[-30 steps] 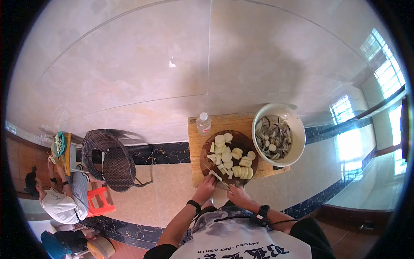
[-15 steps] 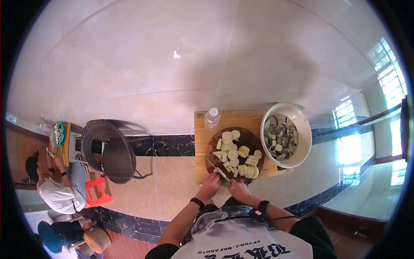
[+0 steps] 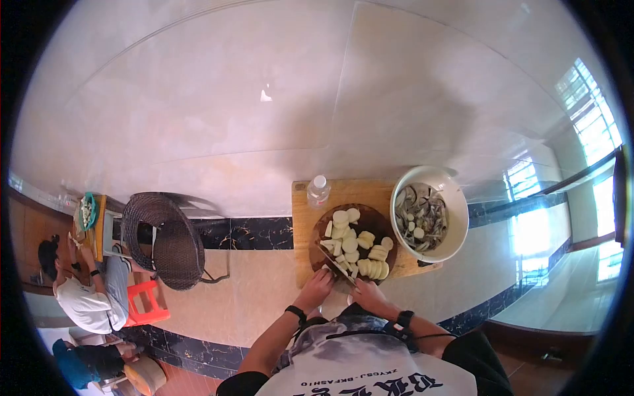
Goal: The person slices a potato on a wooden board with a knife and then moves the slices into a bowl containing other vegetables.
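My right hand (image 3: 370,295) is closed around the handle of a knife (image 3: 335,260), its blade slanting up and left over the near edge of a round dark cutting board (image 3: 372,219). At the blade's left side, my left hand (image 3: 317,285) has its fingers closed on a small pale vegetable piece, mostly hidden by them. Sliced rounds and chunks of pale vegetable (image 3: 349,245) cover much of the board. Just right of it, a white bowl (image 3: 463,228) holds dark and pale strips (image 3: 428,218) with a few pale rounds. A clear plastic bottle (image 3: 319,192) stands behind the board.
Everything before me rests on a wooden table (image 3: 302,224) against a tiled wall (image 3: 231,119). Left of it is a dark wicker chair (image 3: 175,254). Farther left, a person in a white shirt (image 3: 86,305) works near a red stool (image 3: 145,303); another person (image 3: 89,363) sits lower down.
The whole view has shifted slightly, so the table appears lower and a little farther left. Both hands stay at the near edge of the board, with the knife still in my right hand.
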Tool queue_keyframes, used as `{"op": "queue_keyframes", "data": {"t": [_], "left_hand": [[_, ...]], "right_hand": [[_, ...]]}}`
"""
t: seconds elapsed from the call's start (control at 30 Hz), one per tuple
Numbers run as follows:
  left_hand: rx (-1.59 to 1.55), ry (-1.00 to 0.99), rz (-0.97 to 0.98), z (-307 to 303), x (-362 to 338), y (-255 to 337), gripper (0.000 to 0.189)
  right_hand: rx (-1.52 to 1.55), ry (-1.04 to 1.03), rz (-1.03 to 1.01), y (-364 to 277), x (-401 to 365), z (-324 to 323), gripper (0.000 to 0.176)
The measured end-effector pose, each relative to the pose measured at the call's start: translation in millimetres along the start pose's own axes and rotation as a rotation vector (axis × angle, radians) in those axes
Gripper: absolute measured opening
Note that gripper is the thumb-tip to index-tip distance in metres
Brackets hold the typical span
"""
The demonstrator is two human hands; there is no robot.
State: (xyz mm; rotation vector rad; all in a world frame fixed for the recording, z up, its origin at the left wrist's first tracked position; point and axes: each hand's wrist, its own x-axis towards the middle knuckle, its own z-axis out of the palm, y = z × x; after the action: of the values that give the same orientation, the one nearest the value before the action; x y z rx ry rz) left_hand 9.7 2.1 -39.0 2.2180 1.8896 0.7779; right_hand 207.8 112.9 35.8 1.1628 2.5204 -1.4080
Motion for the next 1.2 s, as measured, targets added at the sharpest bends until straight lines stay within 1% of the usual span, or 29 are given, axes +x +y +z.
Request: {"op": "queue_keyframes", "data": {"t": [0.1,0.2,0.3,0.4,0.53,0.73,1.0,1.2], "left_hand": [[0.015,0.002,-0.001,0,6,-2,0.027],[0.02,-0.022,-0.013,2,11,-5,0.028],[0.057,-0.048,-0.006,-1,11,-2,0.029],[0.102,-0.049,-0.001,-11,11,6,0.029],[0.118,-0.009,-0.025,-5,4,9,0.029],[0.131,-0.056,-0.075,0,3,13,0.026],[0.138,-0.011,-0.068,-5,9,18,0.029],[0.098,-0.031,-0.085,-6,11,17,0.028]], "right_hand": [[0.022,0.029,0.049,-6,-2,-4,0.025],[-0.02,0.053,0.049,-5,-5,3,0.024],[-0.017,0.079,-0.002,2,-8,10,0.024],[-0.026,0.062,0.03,2,-11,13,0.023],[-0.015,0.046,0.013,2,-16,15,0.023],[-0.016,0.037,-0.015,4,-19,13,0.022],[-0.054,0.05,-0.04,5,-19,14,0.02],[-0.055,-0.019,-0.035,6,-15,11,0.02]]}}
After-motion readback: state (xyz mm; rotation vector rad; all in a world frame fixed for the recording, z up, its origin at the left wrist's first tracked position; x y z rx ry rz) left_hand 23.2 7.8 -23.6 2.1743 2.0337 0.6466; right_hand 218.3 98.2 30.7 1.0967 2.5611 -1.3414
